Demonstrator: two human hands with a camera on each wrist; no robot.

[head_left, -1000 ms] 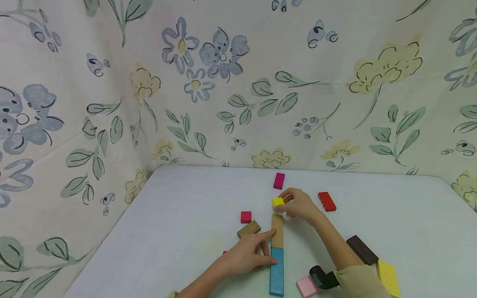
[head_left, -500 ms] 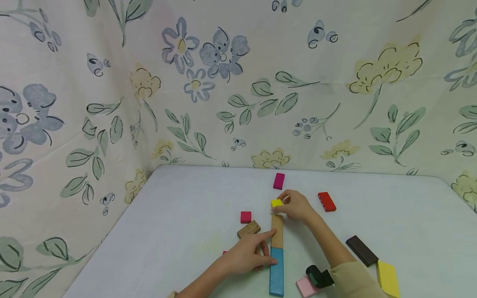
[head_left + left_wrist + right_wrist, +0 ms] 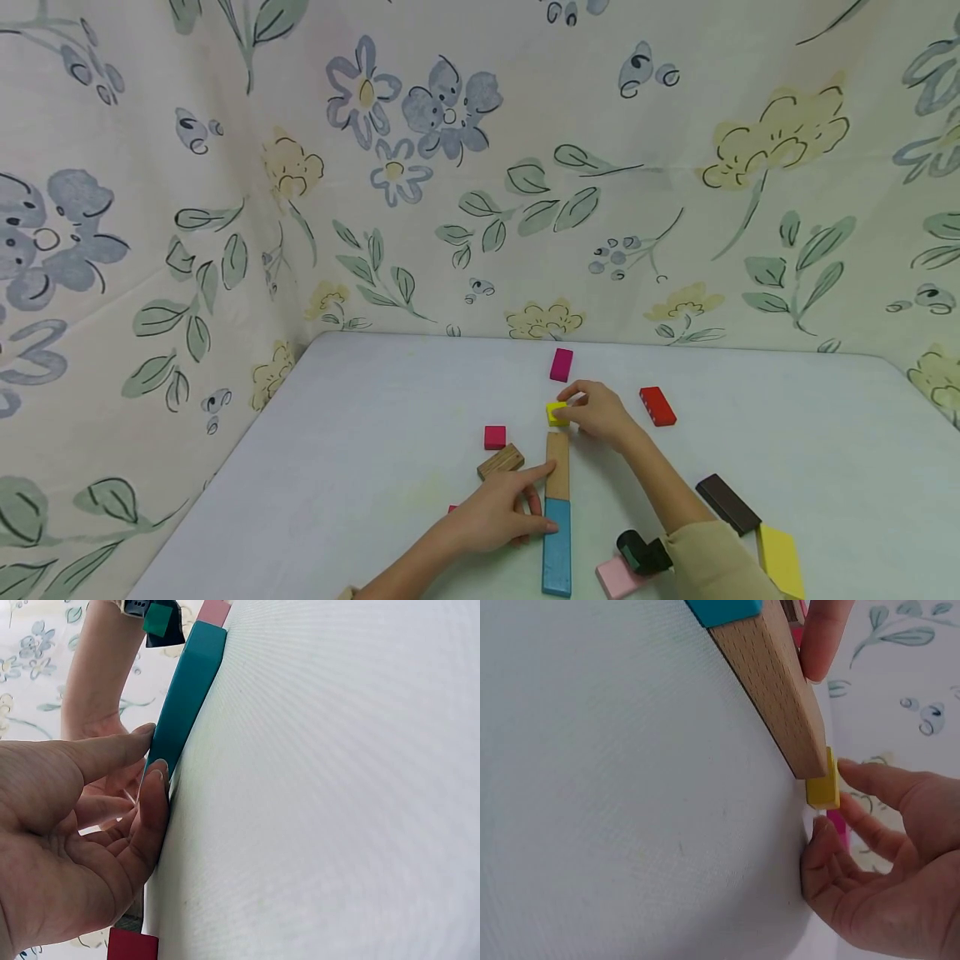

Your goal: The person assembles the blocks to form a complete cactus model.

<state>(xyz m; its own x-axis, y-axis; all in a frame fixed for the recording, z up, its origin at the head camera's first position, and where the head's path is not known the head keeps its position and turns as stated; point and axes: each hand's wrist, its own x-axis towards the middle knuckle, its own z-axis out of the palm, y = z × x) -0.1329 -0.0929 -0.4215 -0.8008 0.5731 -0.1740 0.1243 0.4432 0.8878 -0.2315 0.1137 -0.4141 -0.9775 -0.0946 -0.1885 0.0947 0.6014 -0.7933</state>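
Observation:
In the head view, a yellow block (image 3: 552, 418) stands on the table just beyond the far end of a natural-wood block (image 3: 558, 485). Over it is my right hand (image 3: 596, 415), thumb and index finger at its top, not closed round its sides; whether both tips touch is unclear. My left hand (image 3: 491, 517) rests beside the row, its straight index finger on the wood block and its thumb on the blue block (image 3: 557, 558) that meets it end to end. The right wrist view shows the yellow block (image 3: 823, 791) close against the wood block's end (image 3: 776, 694).
Left of the row lie a small crimson block (image 3: 495, 437) and a brown wooden block (image 3: 500, 461). Farther back are a magenta block (image 3: 562, 364) and a red block (image 3: 658, 406). Dark brown (image 3: 729, 504), yellow (image 3: 782, 560) and pink (image 3: 617, 578) blocks lie at right.
The yellow block has come slightly nearer and lower at the row's far end. My right thumb has shifted from its front face up over its top. My left hand stays put.

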